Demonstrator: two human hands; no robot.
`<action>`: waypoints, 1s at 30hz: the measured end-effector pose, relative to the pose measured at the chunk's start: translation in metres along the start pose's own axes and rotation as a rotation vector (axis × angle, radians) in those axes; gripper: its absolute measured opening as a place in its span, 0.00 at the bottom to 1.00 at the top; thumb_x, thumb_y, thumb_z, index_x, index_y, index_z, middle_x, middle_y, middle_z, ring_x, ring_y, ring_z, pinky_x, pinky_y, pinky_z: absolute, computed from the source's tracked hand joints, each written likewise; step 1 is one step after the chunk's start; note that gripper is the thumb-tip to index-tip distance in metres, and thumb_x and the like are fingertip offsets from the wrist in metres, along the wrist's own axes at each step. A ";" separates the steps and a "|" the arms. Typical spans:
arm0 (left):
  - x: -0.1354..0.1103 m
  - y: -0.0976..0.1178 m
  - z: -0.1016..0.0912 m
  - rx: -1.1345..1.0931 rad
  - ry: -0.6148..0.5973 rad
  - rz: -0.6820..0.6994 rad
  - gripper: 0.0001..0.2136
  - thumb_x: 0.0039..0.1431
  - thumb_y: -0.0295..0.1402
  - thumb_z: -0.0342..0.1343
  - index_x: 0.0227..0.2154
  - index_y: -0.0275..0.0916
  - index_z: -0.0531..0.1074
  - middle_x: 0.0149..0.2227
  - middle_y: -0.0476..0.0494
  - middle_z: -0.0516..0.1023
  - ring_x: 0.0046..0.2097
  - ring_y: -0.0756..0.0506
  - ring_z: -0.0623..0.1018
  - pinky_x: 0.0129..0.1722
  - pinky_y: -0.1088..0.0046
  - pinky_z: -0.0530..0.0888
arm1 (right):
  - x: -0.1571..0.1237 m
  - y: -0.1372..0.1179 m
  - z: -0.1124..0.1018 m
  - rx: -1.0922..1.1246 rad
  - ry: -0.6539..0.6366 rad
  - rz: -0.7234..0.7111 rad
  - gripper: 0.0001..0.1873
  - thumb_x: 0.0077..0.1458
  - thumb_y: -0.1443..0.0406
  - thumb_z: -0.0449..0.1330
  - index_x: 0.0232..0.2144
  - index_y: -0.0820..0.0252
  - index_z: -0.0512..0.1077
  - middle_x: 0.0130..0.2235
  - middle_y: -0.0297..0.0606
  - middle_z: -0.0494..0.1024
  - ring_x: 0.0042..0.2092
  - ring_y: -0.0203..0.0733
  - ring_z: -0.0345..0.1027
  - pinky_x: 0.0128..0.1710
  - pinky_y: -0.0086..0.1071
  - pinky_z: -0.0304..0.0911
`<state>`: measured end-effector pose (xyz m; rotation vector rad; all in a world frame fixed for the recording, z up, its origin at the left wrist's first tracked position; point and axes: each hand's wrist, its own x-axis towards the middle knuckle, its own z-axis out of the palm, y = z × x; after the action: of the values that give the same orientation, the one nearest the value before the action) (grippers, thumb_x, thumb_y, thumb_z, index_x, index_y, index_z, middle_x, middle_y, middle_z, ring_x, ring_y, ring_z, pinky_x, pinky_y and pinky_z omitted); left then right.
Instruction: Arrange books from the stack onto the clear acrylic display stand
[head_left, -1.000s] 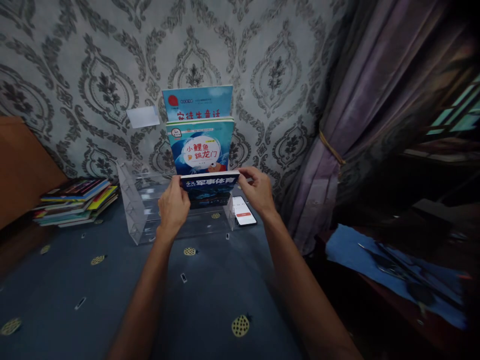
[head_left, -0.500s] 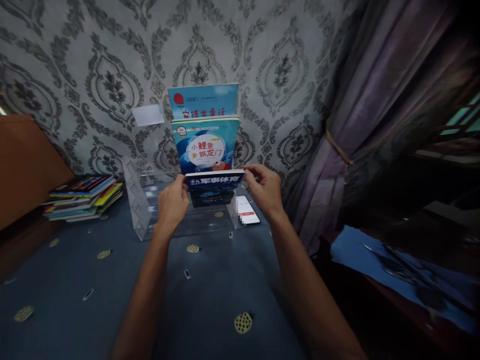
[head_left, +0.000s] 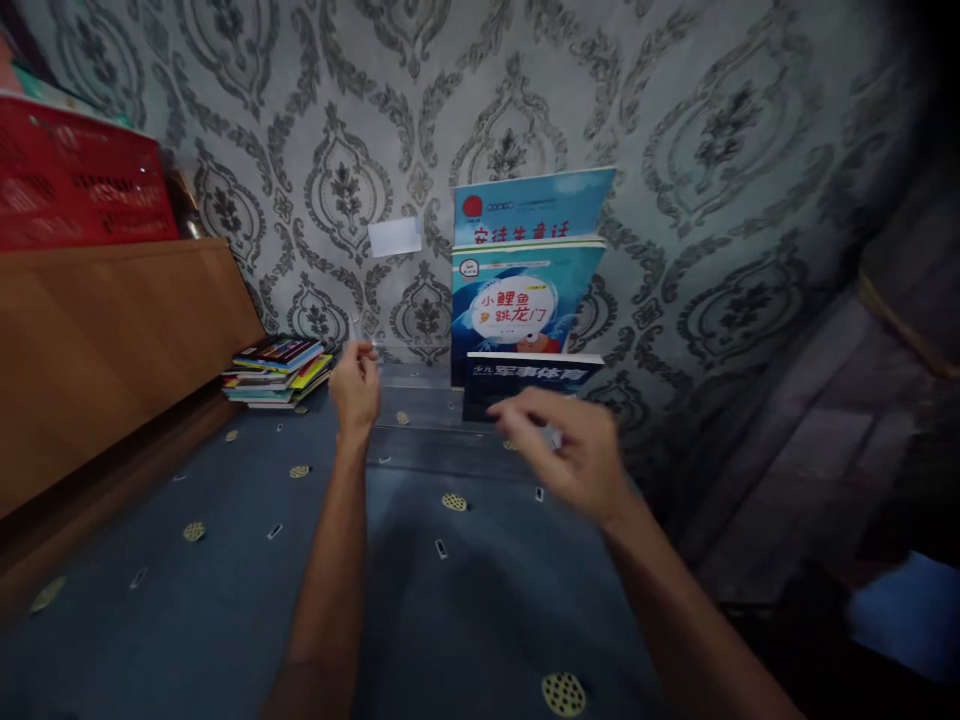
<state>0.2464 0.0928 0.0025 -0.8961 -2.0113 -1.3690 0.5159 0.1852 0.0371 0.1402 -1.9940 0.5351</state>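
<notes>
A clear plastic book rack (head_left: 420,438) stands on the table against the wall. At its left end, my left hand (head_left: 355,392) is closed, its curled fingers at the upper edge of the side panel. My right hand (head_left: 574,445) is in front of the rack's right part, fingers partly bent and apart, slightly blurred. Just behind it, a dark blue book (head_left: 534,370) leans in the front tier. Two picture books rise in steps behind: a teal one with a fish (head_left: 517,300) and a light blue one (head_left: 536,200) at the back.
A stack of books (head_left: 277,372) lies left of the rack, beside a wooden cabinet (head_left: 127,340) bearing a red crate (head_left: 82,180). A white card (head_left: 395,237) is by the wall. The blue tablecloth (head_left: 450,620) has a pineapple print; a curtain (head_left: 795,470) hangs at right.
Both hands have left the dark blue book, which now rests in the front tier. My left hand moved left to the rack's side; my right hand drew nearer. The view turned left.
</notes>
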 end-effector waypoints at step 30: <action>0.099 -0.215 -0.045 0.889 -0.456 -0.019 0.25 0.69 0.44 0.39 0.57 0.33 0.69 0.62 0.24 0.69 0.69 0.26 0.56 0.59 0.25 0.52 | -0.095 0.027 0.143 0.219 -0.811 0.556 0.14 0.59 0.65 0.56 0.21 0.61 0.68 0.22 0.29 0.67 0.25 0.33 0.59 0.30 0.29 0.49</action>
<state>0.0204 0.0162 -0.0335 -0.7795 -2.5953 -0.1598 0.4343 0.1358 -0.1080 -0.0899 -2.7733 1.1960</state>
